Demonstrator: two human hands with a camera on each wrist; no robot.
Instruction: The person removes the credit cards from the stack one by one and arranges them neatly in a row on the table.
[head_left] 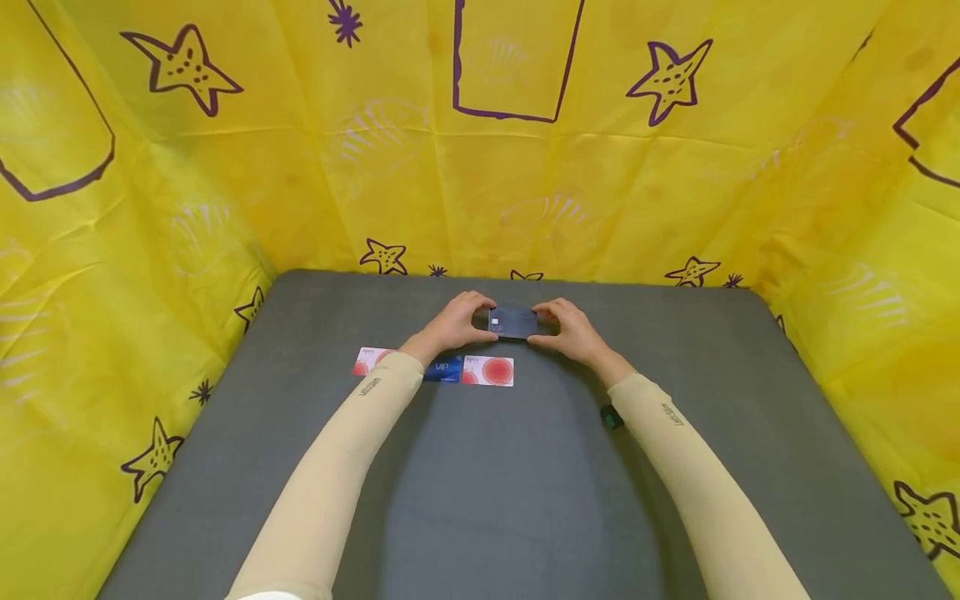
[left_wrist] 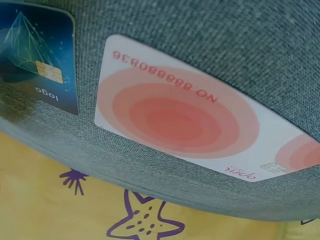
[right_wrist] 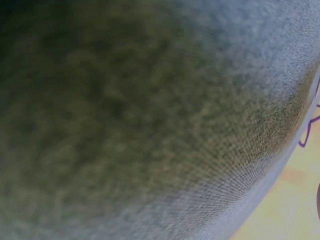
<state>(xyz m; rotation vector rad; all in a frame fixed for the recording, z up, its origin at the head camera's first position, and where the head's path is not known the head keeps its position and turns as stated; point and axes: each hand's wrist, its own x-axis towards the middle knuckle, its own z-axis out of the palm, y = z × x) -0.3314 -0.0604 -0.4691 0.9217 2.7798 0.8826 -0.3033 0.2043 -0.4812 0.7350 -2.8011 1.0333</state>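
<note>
Fingers (head_left: 480, 310) above grey table (head_left: 487, 483)

The left hand (head_left: 453, 325) and right hand (head_left: 572, 331) cover both short ends of the dark card (head_left: 513, 322), and its print is too small to read. A sleeve (head_left: 390, 379) hides the middle of the card row (head_left: 487, 371). On the left wrist view the blue card (left_wrist: 37, 60) runs off the frame. The right wrist view shows only blurred grey cloth (right_wrist: 150, 115).

Recording booth: yellow starfish backdrop (head_left: 480, 167)
</note>
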